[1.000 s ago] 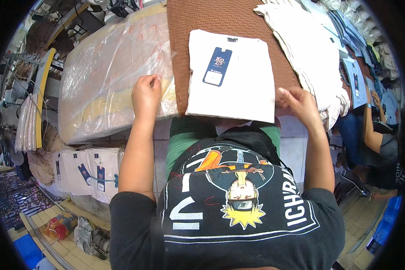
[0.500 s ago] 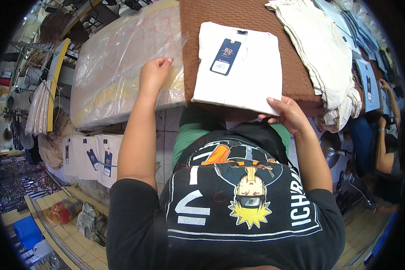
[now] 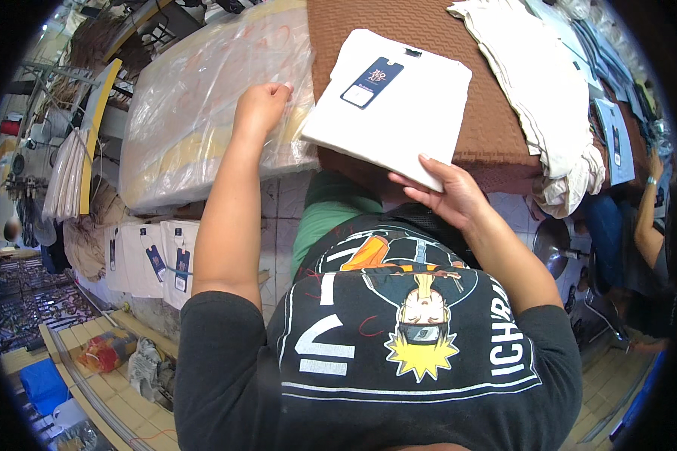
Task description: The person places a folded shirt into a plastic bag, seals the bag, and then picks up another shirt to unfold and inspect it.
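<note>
My right hand [image 3: 450,194] grips the near right corner of a folded white garment [image 3: 406,113], thumb on top and fingers underneath. The garment is tilted over the front edge of a table with a brown textured cover [image 3: 496,135]. A navy hang tag [image 3: 372,83] lies on its upper face. To the left, my left hand [image 3: 262,111] hovers over a large bundle wrapped in clear plastic [image 3: 195,113]. Its fingers are pinched together, and what they hold, if anything, is too small to make out.
A heap of white cloth [image 3: 534,98] hangs over the table's right edge, with blue folded garments [image 3: 615,143] beyond. Another person's arm [image 3: 649,210] shows at far right. Tagged cream garments [image 3: 139,263] lie low on the left, beside wooden slats [image 3: 105,376].
My right hand has drawn the folded garment left and toward me, turning it so its near edge slants. My left hand has risen slightly, still pinched.
</note>
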A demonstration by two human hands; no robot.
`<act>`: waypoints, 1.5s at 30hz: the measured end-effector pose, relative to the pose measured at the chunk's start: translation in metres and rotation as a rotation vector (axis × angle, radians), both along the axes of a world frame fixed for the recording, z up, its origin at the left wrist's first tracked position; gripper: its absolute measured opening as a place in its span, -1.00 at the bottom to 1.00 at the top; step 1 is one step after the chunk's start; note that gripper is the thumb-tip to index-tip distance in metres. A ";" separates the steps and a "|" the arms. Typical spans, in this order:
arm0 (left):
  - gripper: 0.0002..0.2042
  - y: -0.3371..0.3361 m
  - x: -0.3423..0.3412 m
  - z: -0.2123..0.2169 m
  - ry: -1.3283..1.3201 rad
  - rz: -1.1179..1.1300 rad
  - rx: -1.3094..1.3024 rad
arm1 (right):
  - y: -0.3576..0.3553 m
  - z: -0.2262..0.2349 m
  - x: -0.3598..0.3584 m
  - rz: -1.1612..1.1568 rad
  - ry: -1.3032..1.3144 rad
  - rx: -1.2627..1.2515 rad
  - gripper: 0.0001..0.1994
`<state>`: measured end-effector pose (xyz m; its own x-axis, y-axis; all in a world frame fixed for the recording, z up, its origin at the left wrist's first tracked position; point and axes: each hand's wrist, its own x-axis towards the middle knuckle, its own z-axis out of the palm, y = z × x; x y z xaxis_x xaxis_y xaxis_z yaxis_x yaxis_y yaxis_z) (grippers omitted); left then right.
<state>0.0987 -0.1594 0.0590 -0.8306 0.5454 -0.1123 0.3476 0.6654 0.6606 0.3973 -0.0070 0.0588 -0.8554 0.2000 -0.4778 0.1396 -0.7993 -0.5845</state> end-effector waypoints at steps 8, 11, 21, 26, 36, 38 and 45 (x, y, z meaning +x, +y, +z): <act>-0.63 0.002 0.017 0.049 0.456 -0.002 -0.181 | -0.056 0.004 -0.057 -0.004 0.105 -0.079 -0.60; -0.63 0.001 0.007 0.056 0.487 -0.017 -0.140 | -0.069 0.010 -0.068 0.017 0.086 -0.050 -0.64; -0.69 0.001 -0.039 0.053 -0.019 -0.007 -0.065 | -0.070 0.005 -0.068 0.037 0.090 -0.052 -0.64; -0.68 0.019 -0.008 0.041 0.407 -0.079 -0.245 | -0.072 0.005 -0.071 0.027 0.114 -0.049 -0.64; -0.61 0.045 0.039 0.051 0.395 -0.064 -0.326 | -0.086 -0.011 -0.109 0.051 0.111 0.017 -0.56; -0.49 0.030 0.044 0.052 0.255 -0.097 -0.173 | -0.077 -0.010 -0.098 0.101 0.080 0.012 -0.54; -0.26 -0.007 0.047 0.040 -0.173 -0.250 0.182 | -0.057 -0.008 -0.074 0.095 0.023 0.060 -0.65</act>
